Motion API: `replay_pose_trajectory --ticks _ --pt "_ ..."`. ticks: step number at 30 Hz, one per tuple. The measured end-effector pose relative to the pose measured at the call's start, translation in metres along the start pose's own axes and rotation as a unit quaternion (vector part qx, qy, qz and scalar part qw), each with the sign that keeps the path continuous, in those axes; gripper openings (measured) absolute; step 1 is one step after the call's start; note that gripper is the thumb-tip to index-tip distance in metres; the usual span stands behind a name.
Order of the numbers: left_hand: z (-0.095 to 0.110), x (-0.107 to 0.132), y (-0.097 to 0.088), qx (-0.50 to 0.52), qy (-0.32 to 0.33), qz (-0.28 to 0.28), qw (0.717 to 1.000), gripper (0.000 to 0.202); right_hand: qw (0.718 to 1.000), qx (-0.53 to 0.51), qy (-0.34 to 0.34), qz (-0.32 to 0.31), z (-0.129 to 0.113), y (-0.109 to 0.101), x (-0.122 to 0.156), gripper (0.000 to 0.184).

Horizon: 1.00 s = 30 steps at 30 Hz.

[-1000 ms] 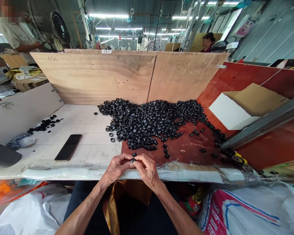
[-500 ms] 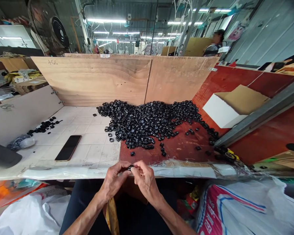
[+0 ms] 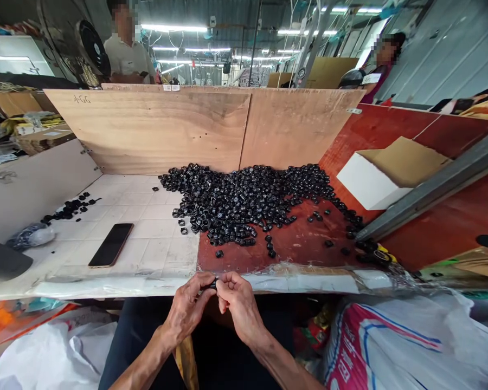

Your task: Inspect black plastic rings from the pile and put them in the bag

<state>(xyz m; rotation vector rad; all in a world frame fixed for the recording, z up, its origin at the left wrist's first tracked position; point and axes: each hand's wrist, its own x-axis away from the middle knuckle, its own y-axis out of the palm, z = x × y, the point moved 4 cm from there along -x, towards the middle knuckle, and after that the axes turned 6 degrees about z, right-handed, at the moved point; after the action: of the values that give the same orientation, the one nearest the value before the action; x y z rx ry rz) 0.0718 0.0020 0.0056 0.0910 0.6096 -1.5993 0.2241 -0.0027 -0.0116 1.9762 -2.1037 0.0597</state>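
Over the front edge of the table, my left hand pinches a small black plastic part between thumb and fingers. The fingertips of my right hand close on the same part from the other side, hiding much of it. Just beyond my hands lies a single black part on the red surface. Farther back spreads a large pile of small black ring-like parts, reaching the wooden back board.
A black phone lies on the white left half of the table. Several black pieces and a plastic bag are at far left. An open white box leans at right by a metal bar. Two people stand beyond the board.
Both hands stay together at the table edge, the fingers shifting slightly around the black part. A person has appeared behind the board at left; the one at right has moved.
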Motion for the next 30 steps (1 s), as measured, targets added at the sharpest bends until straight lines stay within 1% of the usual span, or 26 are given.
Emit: replay_pose_trajectory --ticks 1,2,3,4,5,6,7,8,9,10,11,12,13,14,16,18,19,21,23,24,25,26,27,29,30 --pt "0.003 0.001 -0.004 -0.023 0.024 -0.024 0.999 0.020 1.000 0.004 0.012 -0.012 0.002 0.001 0.000 0.020" --pt "0.004 0.000 -0.007 -0.038 0.028 -0.066 0.997 0.020 0.999 0.033 0.005 -0.025 0.002 -0.001 -0.001 0.022" --pt "0.004 -0.002 -0.009 -0.046 0.012 -0.122 0.991 0.018 0.995 0.087 -0.023 -0.033 0.000 -0.003 -0.004 0.024" --pt "0.002 -0.006 -0.011 -0.053 -0.018 -0.180 0.982 0.016 0.985 0.156 -0.072 -0.033 -0.003 -0.007 -0.009 0.023" --pt "-0.002 -0.013 -0.011 -0.066 -0.052 -0.219 0.972 0.013 0.964 0.227 -0.134 -0.022 -0.008 -0.010 -0.016 0.020" --pt "-0.006 -0.023 -0.012 -0.084 -0.078 -0.228 0.967 0.012 0.936 0.288 -0.200 -0.002 -0.013 -0.013 -0.024 0.014" --pt "-0.011 -0.037 -0.013 -0.113 -0.086 -0.194 0.971 0.012 0.906 0.336 -0.258 0.023 -0.018 -0.014 -0.032 0.005" --pt "-0.016 -0.053 -0.015 -0.152 -0.073 -0.120 0.978 0.012 0.877 0.372 -0.301 0.049 -0.021 -0.013 -0.041 0.007" --pt "-0.020 -0.068 -0.013 -0.185 -0.043 -0.055 0.980 0.014 0.853 0.399 -0.329 0.068 -0.023 -0.012 -0.051 0.015" --pt "-0.024 -0.082 -0.008 -0.207 -0.010 -0.020 0.978 0.021 0.834 0.422 -0.347 0.081 -0.023 -0.009 -0.060 0.020" --pt "-0.029 -0.094 -0.001 -0.224 0.015 -0.008 0.975 0.027 0.819 0.440 -0.358 0.086 -0.022 -0.006 -0.068 0.021" --pt "-0.034 -0.103 0.007 -0.235 0.032 -0.014 0.971 0.031 0.809 0.453 -0.364 0.085 -0.020 -0.003 -0.075 0.018" --pt "-0.039 -0.110 0.014 -0.243 0.040 -0.028 0.969 0.031 0.806 0.458 -0.366 0.082 -0.018 -0.002 -0.081 0.015" --pt "-0.044 -0.115 0.019 -0.248 0.039 -0.039 0.967 0.029 0.809 0.454 -0.366 0.080 -0.016 -0.002 -0.085 0.013" --pt "-0.050 -0.118 0.023 -0.250 0.025 -0.046 0.967 0.022 0.833 0.416 -0.355 0.082 -0.012 -0.007 -0.091 0.012" --pt "-0.053 -0.115 0.019 -0.247 0.007 -0.041 0.968 0.019 0.865 0.366 -0.331 0.092 -0.010 -0.014 -0.095 0.010" --pt "-0.054 -0.113 0.016 -0.246 -0.001 -0.040 0.968 0.018 0.874 0.349 -0.323 0.095 -0.010 -0.017 -0.096 0.008" --pt "-0.054 -0.106 0.009 -0.237 -0.007 -0.035 0.971 0.020 0.880 0.338 -0.322 0.090 -0.011 -0.018 -0.096 0.009" --pt "-0.053 -0.097 0.003 -0.208 -0.009 -0.016 0.978 0.019 0.884 0.324 -0.326 0.091 -0.013 -0.020 -0.094 0.011" --pt "-0.053 -0.092 0.000 -0.189 -0.013 -0.008 0.982 0.020 0.887 0.311 -0.324 0.108 -0.014 -0.024 -0.092 0.012" --pt "-0.053 -0.087 -0.001 -0.171 -0.020 -0.003 0.985 0.022 0.888 0.299 -0.320 0.137 -0.016 -0.031 -0.091 0.014" --pt "-0.054 -0.083 -0.001 -0.158 -0.031 -0.003 0.987 0.026 0.884 0.294 -0.318 0.177 -0.017 -0.041 -0.089 0.016" --pt "-0.054 -0.080 0.001 -0.154 -0.040 -0.008 0.987 0.029 0.872 0.300 -0.317 0.222 -0.019 -0.052 -0.087 0.020" --pt "-0.054 -0.078 0.006 -0.179 -0.049 -0.021 0.982 0.034 0.836 0.344 -0.310 0.295 -0.020 -0.074 -0.086 0.031" --pt "-0.054 -0.079 0.010 -0.202 -0.046 -0.026 0.978 0.037 0.820 0.373 -0.304 0.310 -0.020 -0.083 -0.088 0.037"
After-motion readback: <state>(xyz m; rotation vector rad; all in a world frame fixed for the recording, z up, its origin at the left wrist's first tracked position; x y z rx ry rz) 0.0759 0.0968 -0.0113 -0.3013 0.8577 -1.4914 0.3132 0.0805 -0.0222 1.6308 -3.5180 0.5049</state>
